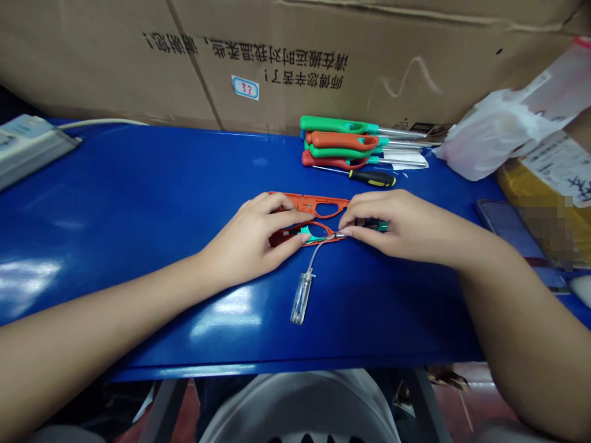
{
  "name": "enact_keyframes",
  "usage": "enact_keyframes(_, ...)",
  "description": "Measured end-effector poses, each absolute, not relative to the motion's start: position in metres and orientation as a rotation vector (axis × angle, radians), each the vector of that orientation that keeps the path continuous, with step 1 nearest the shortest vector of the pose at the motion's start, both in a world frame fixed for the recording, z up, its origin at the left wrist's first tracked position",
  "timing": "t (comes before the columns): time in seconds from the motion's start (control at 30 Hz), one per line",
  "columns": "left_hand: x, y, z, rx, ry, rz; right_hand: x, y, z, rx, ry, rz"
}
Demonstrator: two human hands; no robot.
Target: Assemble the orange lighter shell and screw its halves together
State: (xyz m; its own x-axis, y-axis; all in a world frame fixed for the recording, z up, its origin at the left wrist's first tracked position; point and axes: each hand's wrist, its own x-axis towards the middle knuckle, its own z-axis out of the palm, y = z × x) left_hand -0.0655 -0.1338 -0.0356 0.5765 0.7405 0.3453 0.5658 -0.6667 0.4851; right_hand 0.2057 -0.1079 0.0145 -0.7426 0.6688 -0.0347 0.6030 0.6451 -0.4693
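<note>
On the blue table [138,203] lies an orange plastic handle shell [323,204], and just in front of it a second orange handle part with a teal insert [314,232]. My left hand [252,237] pinches the left end of that front part. My right hand [392,224] pinches its right end, where a small metal piece and a green bit show under the fingers. A clear-handled screwdriver [302,295] lies below, its shaft pointing up at the part.
A pile of green and orange handled tools [346,143] and a black-and-yellow screwdriver [372,178] lie behind. Cardboard boxes [277,55] line the back. White plastic bags [498,129] and a phone [508,227] lie right, and a grey power strip [28,147] sits at far left.
</note>
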Motion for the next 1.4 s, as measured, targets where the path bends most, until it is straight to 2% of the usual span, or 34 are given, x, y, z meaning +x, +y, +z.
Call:
enact_keyframes(0.37,-0.063,-0.132,-0.034,2.425,0.958,0.799,0.196,-0.104,0.003,-1.423,-2.364,1.144)
enact_keyframes(0.57,-0.062,-0.134,-0.032,2.426,0.933,0.828,0.197,-0.109,0.01,-1.473,-2.449,1.079)
enact_keyframes(0.7,-0.067,-0.145,-0.012,2.591,1.094,0.881,0.2,-0.109,0.013,-1.484,-2.513,1.07)
enact_keyframes(0.9,-0.059,-0.184,0.017,2.672,1.162,0.256,0.204,-0.109,0.013,-1.398,-2.494,1.115)
enact_keyframes(1.03,-0.054,-0.198,0.01,2.598,1.234,0.076,0.204,-0.108,0.013,-1.345,-2.51,1.112)
enact_keyframes(1.2,-0.066,-0.189,0.013,2.494,1.29,0.071,0.209,-0.106,0.015,-1.286,-2.559,1.114)
enact_keyframes(1.4,-0.082,-0.161,0.021,2.507,1.193,0.342,0.218,-0.103,0.019,-1.218,-2.675,1.027)
